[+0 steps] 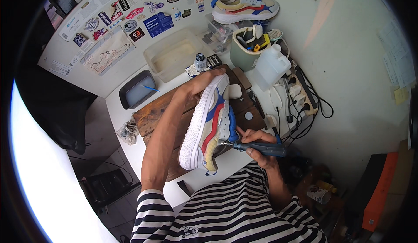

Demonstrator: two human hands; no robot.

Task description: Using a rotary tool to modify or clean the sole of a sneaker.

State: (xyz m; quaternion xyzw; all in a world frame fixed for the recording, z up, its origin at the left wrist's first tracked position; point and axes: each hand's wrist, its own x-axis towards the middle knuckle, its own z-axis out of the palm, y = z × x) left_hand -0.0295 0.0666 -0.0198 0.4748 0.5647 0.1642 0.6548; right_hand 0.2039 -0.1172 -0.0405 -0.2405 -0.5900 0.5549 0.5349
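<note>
1. Over the board's near right side, the right hand (259, 136) has its fingers wrapped round a dark-handled tool (273, 150). The metal tip meets the sneaker (212, 120) around its collar; a skid there could scuff or snag the yellow lining, or catch the blue laces.
2. The sneaker stands tilted above the middle of the wooden board (150, 114), sole facing left. The left hand (201, 82) grips its toe at the board's far side, fingers closed on it; that hold sits far from the tool, so a hard push might twist the shoe.
3. The tip's exact shape is too small to tell; it seems to touch the shoe rather than hover. The left fingertips are partly hidden behind the toe, and the sneaker covers much of the board.
4. Just beyond the board, a small bottle (200, 62) stands close to the left hand; a swinging toe or knuckle might tip it.
5. Right of the board, tangled cables (324, 108) run from a power strip (305, 92); a dragged elbow could snag them. Whether the tool has a cord cannot be made out.
</note>
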